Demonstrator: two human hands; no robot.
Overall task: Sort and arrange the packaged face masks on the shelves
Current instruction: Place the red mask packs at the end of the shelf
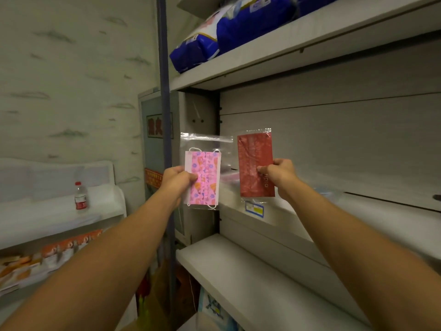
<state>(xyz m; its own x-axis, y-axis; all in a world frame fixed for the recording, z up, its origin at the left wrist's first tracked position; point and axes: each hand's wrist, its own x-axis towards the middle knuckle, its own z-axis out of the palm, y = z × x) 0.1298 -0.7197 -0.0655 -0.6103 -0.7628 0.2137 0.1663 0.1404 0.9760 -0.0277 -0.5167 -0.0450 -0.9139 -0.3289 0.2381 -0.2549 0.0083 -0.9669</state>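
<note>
Head view: both arms reach forward toward a grey shelving unit on the right of the scene. The left hand pinches the left edge of a pink floral mask packet, thumb on the front and the other fingers curled behind, so the clear zip bag hangs upright in the air. Just to its right, apart from it, the right hand pinches the lower right edge of a red mask packet the same way, also upright. Both packets are held in front of the middle shelf, above its front lip and not resting on it. Blurred clear packets seem to lie on that shelf behind the hands; what they contain cannot be told. The upper shelf carries blue bulk packs, and the lower shelf runs nearer and below. Far left, a water bottle stands on a white counter.

The step in hand looks like comparing the two designs before placing them. The next move probably calls for choosing a separate spot for each design on the middle shelf, lowering each packet flat or on edge, and letting go without crumpling the thin, slippery bags.
</note>
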